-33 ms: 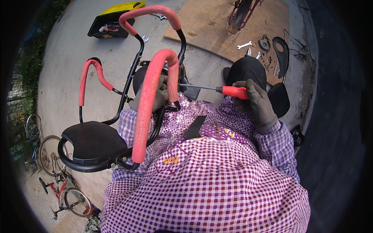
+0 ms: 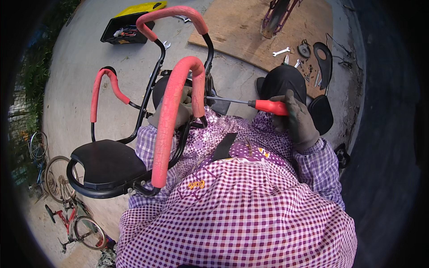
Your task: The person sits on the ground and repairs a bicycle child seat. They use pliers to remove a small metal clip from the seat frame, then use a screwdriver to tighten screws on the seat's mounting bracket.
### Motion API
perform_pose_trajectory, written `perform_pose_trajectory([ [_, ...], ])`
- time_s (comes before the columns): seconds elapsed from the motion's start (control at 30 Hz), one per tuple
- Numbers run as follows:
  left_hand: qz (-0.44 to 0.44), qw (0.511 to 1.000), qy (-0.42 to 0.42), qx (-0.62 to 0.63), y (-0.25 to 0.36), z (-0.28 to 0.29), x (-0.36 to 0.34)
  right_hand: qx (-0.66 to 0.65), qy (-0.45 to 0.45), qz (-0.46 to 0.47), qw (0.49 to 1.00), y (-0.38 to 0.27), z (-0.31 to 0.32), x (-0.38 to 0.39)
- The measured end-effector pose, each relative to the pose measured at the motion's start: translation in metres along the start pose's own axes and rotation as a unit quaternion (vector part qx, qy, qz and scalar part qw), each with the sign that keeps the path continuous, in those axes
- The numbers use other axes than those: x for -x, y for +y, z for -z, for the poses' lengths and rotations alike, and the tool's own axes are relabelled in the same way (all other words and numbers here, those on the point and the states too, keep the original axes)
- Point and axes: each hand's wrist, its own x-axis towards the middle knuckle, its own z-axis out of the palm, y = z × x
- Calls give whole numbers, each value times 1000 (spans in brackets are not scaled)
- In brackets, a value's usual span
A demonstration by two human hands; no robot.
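Observation:
A child bicycle seat with a black pad, black tube frame and cracked pink foam grips leans against my lap on the left. My left hand, gloved, is closed on its frame behind a foam grip, which hides part of the fingers. From the right, my gloved right hand grasps the red handle of a screwdriver. The shaft points left, level across my lap. Its tip meets the seat frame beside the foam grip; the exact contact is hidden.
A black toolbox with a yellow lid stands at far left. On the plywood board lie a wrench, pliers, small hardware and a black chain guard. A bicycle wheel rests there. Bicycles lie at lower left.
My right hand has turned slightly around the screwdriver handle, and the handle sits a touch farther right. The seat and my left hand look unmoved.

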Motion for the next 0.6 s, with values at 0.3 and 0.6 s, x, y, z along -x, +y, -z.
perform_pose_trajectory([
  [0.3,3,1000,-6,0,-4,-2,2,-21,61,188,980,7,-18,-2],
  [0.6,10,1000,-15,3,-7,-3,7,-46,-14,-21,999,-3,0,1],
])
